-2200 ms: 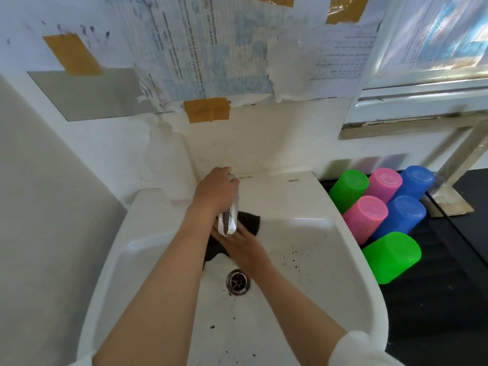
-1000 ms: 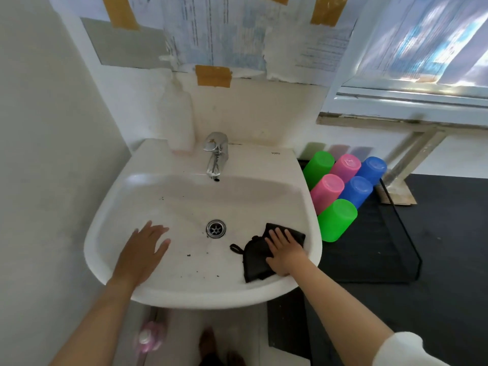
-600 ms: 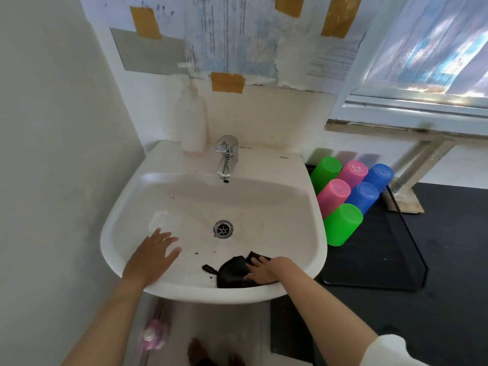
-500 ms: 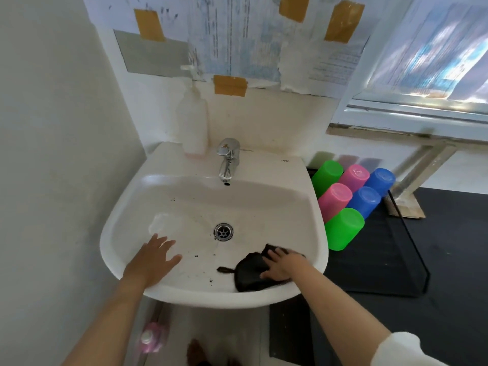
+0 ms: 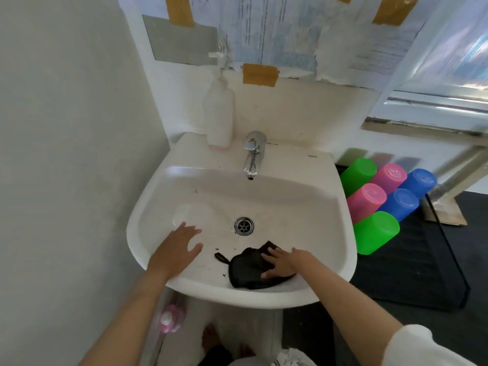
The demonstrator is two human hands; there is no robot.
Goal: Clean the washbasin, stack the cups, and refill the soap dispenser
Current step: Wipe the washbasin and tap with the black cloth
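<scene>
White walls close in around a white washbasin (image 5: 330,180), with taped papers (image 5: 290,30) and a mirror piece (image 5: 182,40) above it. On the basin's back ledge a translucent soap dispenser (image 5: 219,114) stands upright just left of the chrome tap (image 5: 253,151). Dark specks of dirt dot the bowl near the drain (image 5: 244,226). The right hand (image 5: 284,262) presses flat, fingers spread, on a black cloth (image 5: 245,268) lying on the bowl's near right slope, its grip open on top of the cloth rather than curled round it. The left hand (image 5: 175,250) rests open, fingers straight, on the bowl's near left side. To the right of the basin, six cups (image 5: 383,202) in green, pink and blue lie on their sides on a black mat (image 5: 422,273), touching one another. A pink bottle (image 5: 169,319) sits on the floor below.
</scene>
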